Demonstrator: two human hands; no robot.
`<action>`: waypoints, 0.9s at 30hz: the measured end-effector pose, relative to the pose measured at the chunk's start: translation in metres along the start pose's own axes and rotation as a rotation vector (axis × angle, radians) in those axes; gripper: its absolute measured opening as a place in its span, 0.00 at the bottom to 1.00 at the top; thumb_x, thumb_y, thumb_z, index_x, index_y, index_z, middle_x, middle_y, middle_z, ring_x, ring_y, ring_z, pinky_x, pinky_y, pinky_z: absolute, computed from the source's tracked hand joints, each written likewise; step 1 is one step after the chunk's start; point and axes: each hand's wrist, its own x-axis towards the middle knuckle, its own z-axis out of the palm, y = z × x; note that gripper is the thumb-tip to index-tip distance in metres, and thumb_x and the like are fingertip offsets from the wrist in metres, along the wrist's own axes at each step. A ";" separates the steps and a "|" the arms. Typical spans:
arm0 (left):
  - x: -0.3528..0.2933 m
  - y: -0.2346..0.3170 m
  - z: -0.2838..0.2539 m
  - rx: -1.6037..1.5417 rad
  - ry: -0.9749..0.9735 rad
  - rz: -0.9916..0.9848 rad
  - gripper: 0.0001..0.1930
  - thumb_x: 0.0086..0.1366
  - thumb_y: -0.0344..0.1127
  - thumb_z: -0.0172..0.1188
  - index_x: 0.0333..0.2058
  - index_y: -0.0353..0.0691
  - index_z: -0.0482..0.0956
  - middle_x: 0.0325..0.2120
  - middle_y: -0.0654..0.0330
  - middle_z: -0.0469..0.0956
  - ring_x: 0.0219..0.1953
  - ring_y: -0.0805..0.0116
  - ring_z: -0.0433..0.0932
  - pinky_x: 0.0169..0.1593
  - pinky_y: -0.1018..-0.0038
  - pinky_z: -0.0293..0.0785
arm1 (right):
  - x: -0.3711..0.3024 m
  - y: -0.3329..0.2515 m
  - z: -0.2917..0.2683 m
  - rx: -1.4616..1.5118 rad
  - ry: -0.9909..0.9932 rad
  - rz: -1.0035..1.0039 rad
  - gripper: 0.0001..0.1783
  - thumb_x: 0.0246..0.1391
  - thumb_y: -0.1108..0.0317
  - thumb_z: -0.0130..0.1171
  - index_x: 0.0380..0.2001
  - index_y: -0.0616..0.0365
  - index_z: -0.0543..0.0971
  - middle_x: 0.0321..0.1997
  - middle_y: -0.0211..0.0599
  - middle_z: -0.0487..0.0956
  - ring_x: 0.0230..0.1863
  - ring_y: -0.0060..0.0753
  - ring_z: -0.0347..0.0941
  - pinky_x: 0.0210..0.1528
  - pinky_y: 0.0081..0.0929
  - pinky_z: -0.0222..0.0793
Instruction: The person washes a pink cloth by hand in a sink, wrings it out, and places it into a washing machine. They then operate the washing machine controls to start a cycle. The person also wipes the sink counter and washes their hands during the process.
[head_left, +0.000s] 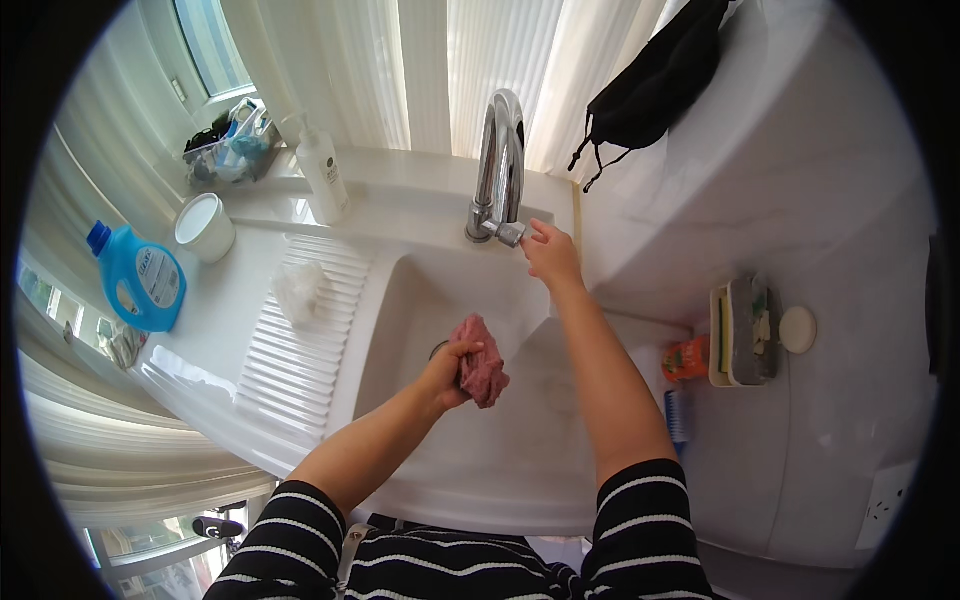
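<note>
Over the white sink basin (400, 310), my left hand (445, 375) is closed round a crumpled pink cloth (485, 372), which bunches out beyond the fingers. My right hand (553, 255) reaches to the base of the chrome faucet (500, 150), its fingers closed on the short lever handle (511, 233). No stream of water is visible below the curved spout. Part of the drain (438, 350) shows beside the cloth, the rest hidden behind it and my left hand.
A ribbed washboard (300, 370) carries a clump of whitish material (299, 291). Left stand a blue detergent bottle (145, 280), white tub (205, 228), pump bottle (322, 175) and clear box (230, 155). Right are a wall caddy (745, 330), blue brush (677, 418) and hanging black mask (655, 85).
</note>
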 end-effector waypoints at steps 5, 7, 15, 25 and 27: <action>0.013 -0.004 -0.011 -0.006 0.009 0.058 0.18 0.54 0.27 0.53 0.45 0.33 0.66 0.38 0.52 0.73 0.41 0.55 0.74 0.51 0.57 0.71 | -0.014 -0.041 0.004 -0.090 -0.151 0.111 0.19 0.48 0.60 0.60 0.40 0.61 0.80 0.26 0.32 0.79 0.26 0.25 0.73 0.28 0.23 0.68; 0.012 -0.004 -0.014 -0.038 -0.007 0.055 0.18 0.53 0.27 0.52 0.45 0.33 0.66 0.39 0.51 0.73 0.42 0.54 0.74 0.51 0.57 0.71 | -0.021 -0.056 0.005 -0.180 -0.123 0.067 0.19 0.45 0.56 0.59 0.30 0.64 0.82 0.29 0.40 0.81 0.30 0.37 0.77 0.36 0.29 0.71; -0.008 0.001 -0.005 -0.137 -0.110 0.097 0.20 0.53 0.31 0.52 0.46 0.34 0.67 0.41 0.50 0.73 0.45 0.51 0.73 0.53 0.53 0.69 | -0.047 -0.022 0.002 -0.008 0.000 -0.068 0.28 0.52 0.55 0.57 0.52 0.62 0.71 0.44 0.45 0.78 0.39 0.36 0.76 0.45 0.29 0.69; -0.013 0.010 0.007 -0.031 0.061 0.034 0.20 0.67 0.54 0.40 0.45 0.48 0.71 0.46 0.54 0.71 0.49 0.48 0.69 0.49 0.42 0.64 | -0.163 0.043 0.022 -0.093 -0.622 -0.070 0.24 0.49 0.73 0.59 0.51 0.60 0.71 0.44 0.39 0.78 0.43 0.28 0.74 0.45 0.27 0.71; -0.015 0.011 0.009 -0.011 0.128 0.007 0.23 0.67 0.58 0.37 0.47 0.49 0.70 0.49 0.54 0.69 0.52 0.48 0.67 0.51 0.39 0.60 | -0.162 0.055 0.027 -0.019 -0.428 0.062 0.20 0.45 0.76 0.61 0.45 0.60 0.75 0.40 0.37 0.80 0.39 0.28 0.76 0.45 0.28 0.72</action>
